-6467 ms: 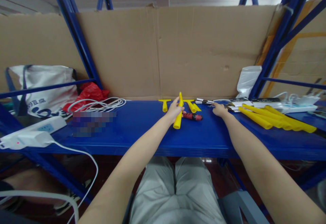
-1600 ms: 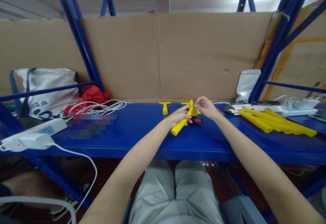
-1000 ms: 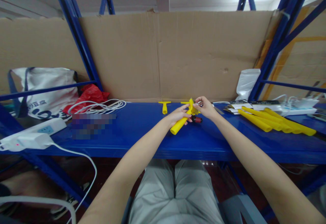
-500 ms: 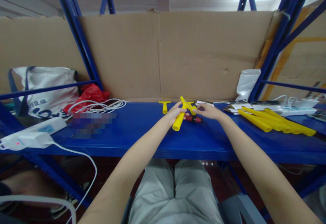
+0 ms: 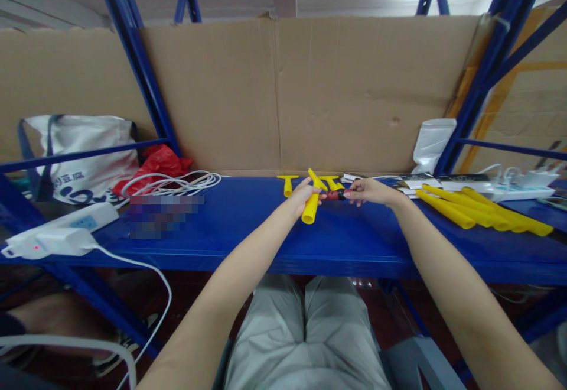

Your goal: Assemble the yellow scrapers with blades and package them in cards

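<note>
Right hand [image 5: 368, 192]: since half a second ago it has gone from the yellow holder to the red-and-black tool [image 5: 335, 195]; fingers are closed on the tool's right end.
Yellow holder [image 5: 310, 209]: mid-frame, above the blue table [image 5: 252, 224], glossy and T-headed, tilted, the round end of its handle facing me.
Left hand [image 5: 302, 197]: gripping that holder around its handle; I can't tell whether its fingertips touch the tool.
Bags: white cloth bag [image 5: 95, 156] at the left edge, red plastic bag [image 5: 165, 161] beside it, white pouch [image 5: 430, 145] at the right; contents hidden from me.
Yellow pieces behind: one T-shaped piece [image 5: 287, 187] lies just left of centre, more sit partly hidden behind the hands.
Yellow row: several long pieces [image 5: 463, 210] lie at the right, clear of the right hand.
Cables: white coil [image 5: 188, 182] left of centre, white power strip [image 5: 75, 221] at the left edge.
</note>
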Motion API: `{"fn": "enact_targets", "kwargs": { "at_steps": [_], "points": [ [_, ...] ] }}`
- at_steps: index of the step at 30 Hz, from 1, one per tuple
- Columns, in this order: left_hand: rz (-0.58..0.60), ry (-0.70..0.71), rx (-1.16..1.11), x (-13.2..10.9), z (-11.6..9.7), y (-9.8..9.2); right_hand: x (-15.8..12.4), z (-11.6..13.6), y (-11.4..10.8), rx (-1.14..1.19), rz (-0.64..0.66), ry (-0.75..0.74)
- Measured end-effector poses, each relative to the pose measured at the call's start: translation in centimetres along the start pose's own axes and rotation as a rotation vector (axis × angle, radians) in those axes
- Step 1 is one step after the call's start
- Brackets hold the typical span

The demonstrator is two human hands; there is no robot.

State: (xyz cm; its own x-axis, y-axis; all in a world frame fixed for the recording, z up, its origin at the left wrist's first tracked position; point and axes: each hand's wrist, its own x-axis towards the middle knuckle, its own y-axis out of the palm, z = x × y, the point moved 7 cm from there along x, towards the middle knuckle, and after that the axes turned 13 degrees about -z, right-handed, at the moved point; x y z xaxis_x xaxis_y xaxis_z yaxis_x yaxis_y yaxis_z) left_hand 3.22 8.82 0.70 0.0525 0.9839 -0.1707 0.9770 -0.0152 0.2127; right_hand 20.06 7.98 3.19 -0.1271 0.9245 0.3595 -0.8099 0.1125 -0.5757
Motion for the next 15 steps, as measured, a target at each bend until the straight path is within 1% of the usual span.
{"fn": "enact_targets", "kwargs": {
  "at_steps": [2, 4, 6, 9, 12, 15],
  "points": [
    [-0.002, -0.001, 0.010, 0.1, 0.0, 0.0, 0.2, -0.1, -1.4, 0.099, -0.125, 0.042],
    [-0.007, 0.000, 0.021, 0.2, 0.1, -0.1, 0.4, -0.3, -3.1, 0.155, -0.302, 0.059],
    [-0.006, 0.008, 0.036, 0.3, 0.1, -0.1, 0.5, -0.7, -4.6, 0.224, -0.483, 0.063],
    [0.001, 0.013, 0.062, 0.3, 0.2, -0.1, 0.5, -1.3, -6.1, 0.311, -0.683, 0.048],
    [0.008, -0.001, 0.096, 0.3, 0.5, 0.0, 0.4, -1.9, -7.1, 0.330, -0.816, 0.063],
    [0.018, -0.009, 0.118, 0.2, 0.8, 0.0, 0.3, -2.3, -7.5, 0.363, -0.867, 0.099]
  ]
}}
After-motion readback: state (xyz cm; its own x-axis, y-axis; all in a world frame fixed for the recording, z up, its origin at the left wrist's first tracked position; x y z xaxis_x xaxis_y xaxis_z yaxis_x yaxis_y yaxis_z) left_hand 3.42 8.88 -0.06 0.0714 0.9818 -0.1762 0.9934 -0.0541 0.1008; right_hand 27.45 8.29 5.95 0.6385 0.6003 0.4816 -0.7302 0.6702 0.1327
